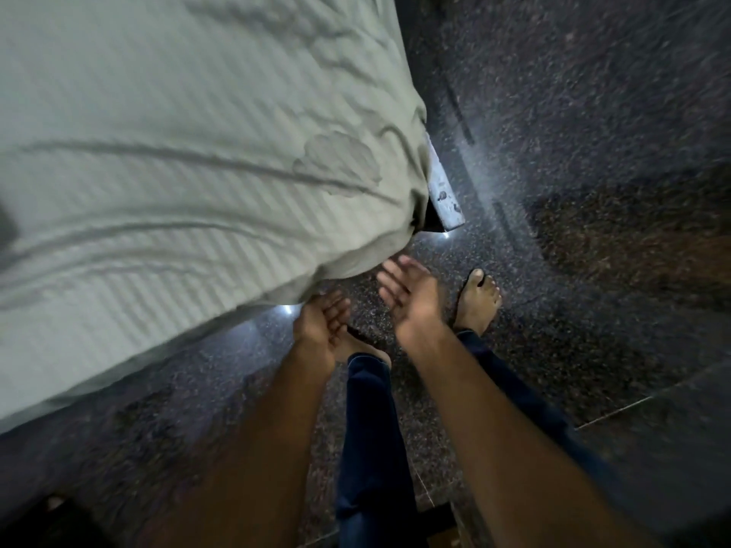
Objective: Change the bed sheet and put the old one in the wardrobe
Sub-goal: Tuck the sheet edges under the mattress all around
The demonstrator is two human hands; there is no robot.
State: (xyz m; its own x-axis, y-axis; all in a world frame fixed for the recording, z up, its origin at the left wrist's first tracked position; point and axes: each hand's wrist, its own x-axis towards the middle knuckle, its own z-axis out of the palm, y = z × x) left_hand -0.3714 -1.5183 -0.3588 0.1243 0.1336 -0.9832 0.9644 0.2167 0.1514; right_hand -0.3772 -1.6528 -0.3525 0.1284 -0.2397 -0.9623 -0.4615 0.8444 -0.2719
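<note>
Head view: a pale striped bed sheet (166,183) fills the upper left; at lower centre the left hand (322,326) and right hand (407,294), both empty with loose fingers (palms up), reach toward its corner, likely to grasp and lift it.

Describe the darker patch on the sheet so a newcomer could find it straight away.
Start with the pale green striped sheet covering the bed, and follow it to the corner nearest the grey metal bed leg. Just inside that corner lies the darker patch. Unlike the long thin creases around it, it is a rounded blotch with a dark outline.
</note>
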